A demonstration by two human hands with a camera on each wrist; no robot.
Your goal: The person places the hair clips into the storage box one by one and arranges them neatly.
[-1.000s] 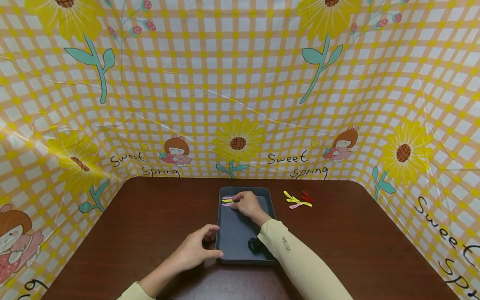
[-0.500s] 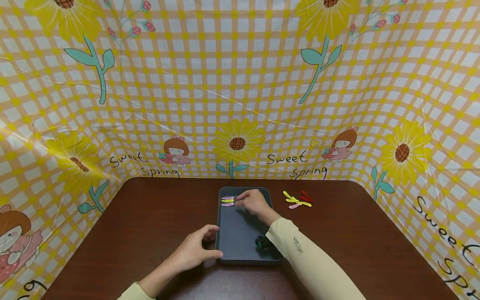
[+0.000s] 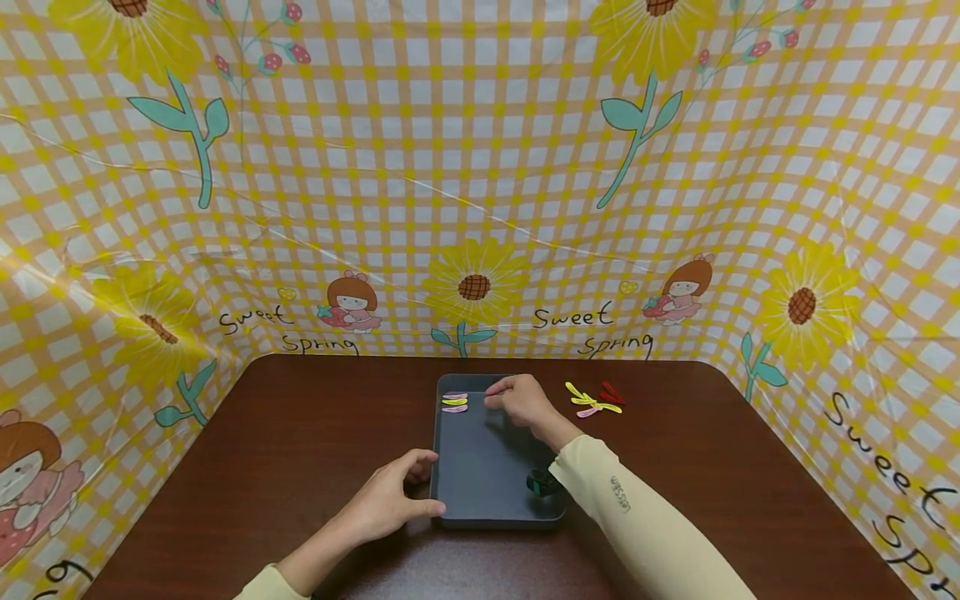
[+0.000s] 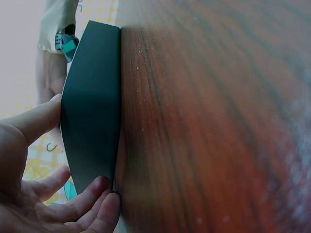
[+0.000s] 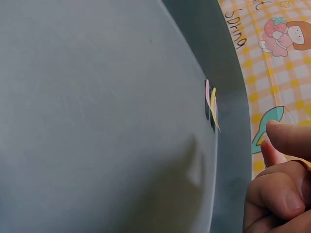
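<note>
A dark grey tray point(image 3: 487, 523) lies on the table. Three snap hair clips, a lilac one point(image 3: 455, 395), a yellow one point(image 3: 454, 402) and a pink one point(image 3: 454, 409), lie stacked one below another by its far left corner. My left hand point(image 3: 390, 497) rests against the tray's left side, thumb at the rim and fingers spread along the outer wall. Over the far part of the tray hovers my right hand point(image 3: 522, 402), fingers loosely bent, nothing visible between them. In the right wrist view, the right hand point(image 5: 284, 187) is apart from the clips.
Right of the tray, several more clips lie in a loose pile on the brown table point(image 3: 315, 417): yellow clips point(image 3: 578, 393), a pink clip point(image 3: 589, 412) and red clips point(image 3: 611, 392). A checked sunflower cloth point(image 3: 480, 192) hangs behind and on both sides.
My right hand has let go of the pink clip at the row's near end and drawn away to the right. The left hand stays against the tray.
</note>
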